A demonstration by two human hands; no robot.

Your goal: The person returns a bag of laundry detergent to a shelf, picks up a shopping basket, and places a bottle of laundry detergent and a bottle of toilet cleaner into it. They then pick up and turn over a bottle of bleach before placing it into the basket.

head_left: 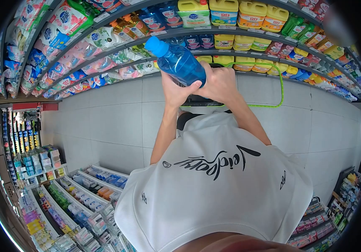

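I see the blue bottle [178, 63] clasped in both the left hand [175, 90] and right hand [220, 84], near the green-rimmed basket [281, 84]. I judge it picked up, not yet set inside.

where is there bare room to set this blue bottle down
Bare floor tiles lie between the upper shelves and the lower-left racks, and right of the right hand. Both shelf runs are packed. The left hand shares the blue bottle.
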